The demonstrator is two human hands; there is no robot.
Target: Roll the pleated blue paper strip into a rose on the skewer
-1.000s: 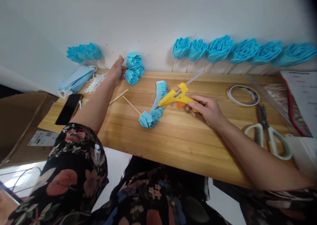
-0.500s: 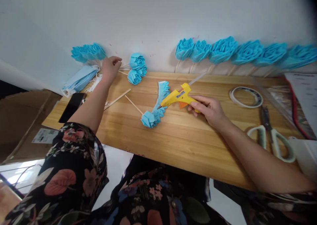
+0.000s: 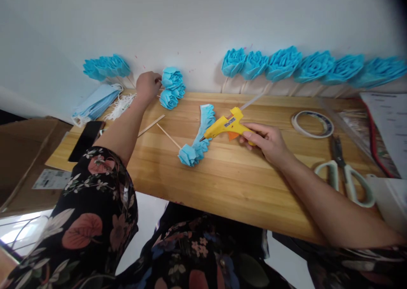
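Note:
My right hand [image 3: 265, 143] is wrapped round the handle of a yellow glue gun [image 3: 224, 124], its nozzle pointing left at a ruffled blue strip [image 3: 203, 126]. That strip runs into a blue flower [image 3: 188, 154] on a thin wooden stick [image 3: 168, 135], lying on the table. My left hand [image 3: 149, 85] is by the wall, at the sticks of a small cluster of blue flowers [image 3: 172, 87]. Its fingers are bent together at the stems; what they pinch, if anything, is too small to make out.
Blue flowers on sticks lean along the wall, at right [image 3: 282, 64] and left [image 3: 106, 66]. Blue masks [image 3: 95, 102], white cords [image 3: 121, 106] and a phone [image 3: 85, 140] lie left. Tape [image 3: 313, 123] and scissors [image 3: 345, 170] lie right, near a wooden strip [image 3: 151, 126].
My left hand has moved right, closer to the small flower cluster, and its fingers have come to the stems. The view has shifted slightly; my right hand still holds the glue gun over the strip.

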